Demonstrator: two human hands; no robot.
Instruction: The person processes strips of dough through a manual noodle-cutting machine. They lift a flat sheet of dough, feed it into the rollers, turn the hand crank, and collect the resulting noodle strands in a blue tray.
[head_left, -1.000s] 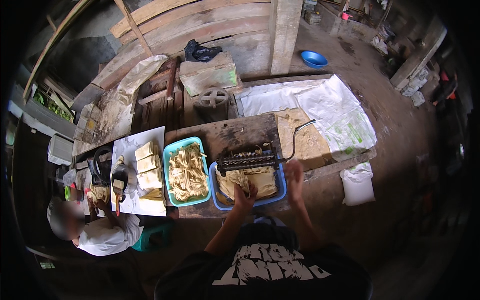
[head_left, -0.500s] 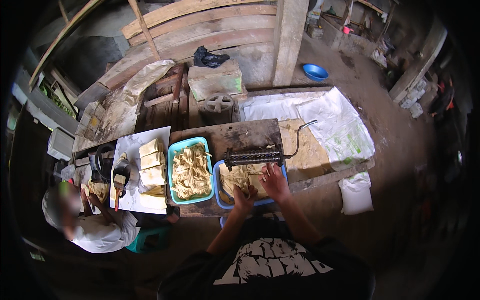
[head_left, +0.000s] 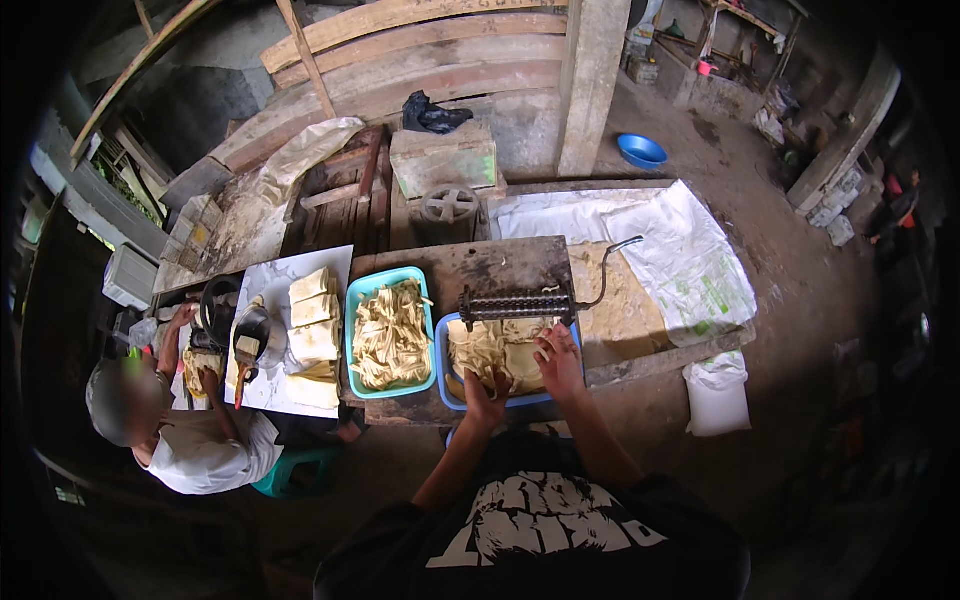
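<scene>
A hand-cranked roller cutter [head_left: 515, 304] lies across the far side of a blue tray [head_left: 447, 399], its bent crank [head_left: 604, 280] sticking out to the right. Pale dough strips [head_left: 474, 348] and flatter dough pieces [head_left: 525, 360] lie in this tray beneath and in front of the rollers. At the tray's near side, my left hand [head_left: 487, 396] is cupped around some strips, its fingertips partly hidden among them. My right hand [head_left: 561, 362] is over the right part of the tray, just short of the cutter, fingers bent and apart with nothing visible held.
A turquoise tray [head_left: 432, 345] heaped with strips stands left of the blue one. Further left, folded dough sheets [head_left: 315, 341] and a pot [head_left: 262, 335] sit on a white board [head_left: 270, 402]. A co-worker [head_left: 205, 445] sits there. White sheeting [head_left: 690, 265] lies right.
The whole view has shifted slightly right. My hands stay about the same place over the blue tray. The co-worker's hands have moved apart, one reaching farther away.
</scene>
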